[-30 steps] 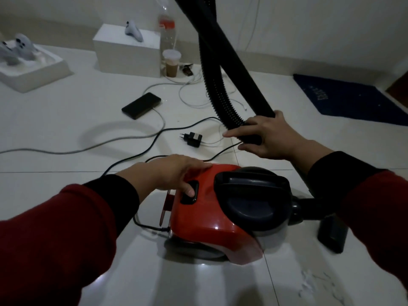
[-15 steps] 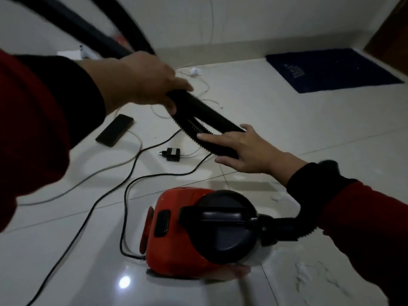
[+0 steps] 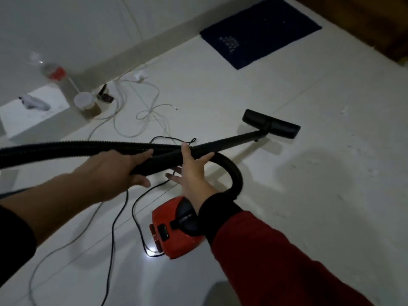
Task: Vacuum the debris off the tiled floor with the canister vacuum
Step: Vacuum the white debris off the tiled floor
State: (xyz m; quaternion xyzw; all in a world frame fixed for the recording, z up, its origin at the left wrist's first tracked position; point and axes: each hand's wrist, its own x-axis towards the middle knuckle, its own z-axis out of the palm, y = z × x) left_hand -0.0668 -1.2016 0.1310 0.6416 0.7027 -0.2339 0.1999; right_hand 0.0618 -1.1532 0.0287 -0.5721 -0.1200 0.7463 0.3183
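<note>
— Canister vacuum [image 3: 176, 228], where does it sit?
— On the tiled floor [image 3: 309, 195], low in the middle of the view, red body with a black top, partly behind the right forearm. Its black power cord [image 3: 123, 206] loops over the tiles to its left.

— And the hose?
— The ribbed black hose [image 3: 66, 149] comes in from the left edge, crosses above the hands, then curves round on the right side and drops behind the right wrist toward the canister.

— What has the left hand [image 3: 114, 171] got?
— Its fingers are wrapped round the near end of the rigid wand [image 3: 231, 141], thumb on top, a closed grasp.

— The right hand [image 3: 189, 173]?
— Spread open, fingers apart, palm laid against the wand just beside the left hand. It touches the tube but has not closed round it.

— Where does the wand lead?
— Slanting away to the right, down to the flat black floor head [image 3: 271, 123], which lies on the tiles well ahead of the canister.

— Any debris?
— Pale flecks of debris [image 3: 343, 110] show on the floor to the right of the head; more faint specks lie nearer, too small to tell what they are.

— What else is around?
— A dark blue mat [image 3: 260, 32] by the wall at the top, white cables [image 3: 141, 111] tangled near the skirting, a lidded cup [image 3: 86, 104] and a blurred plastic bottle [image 3: 53, 72] beside a white box [image 3: 33, 113] at far left.
</note>
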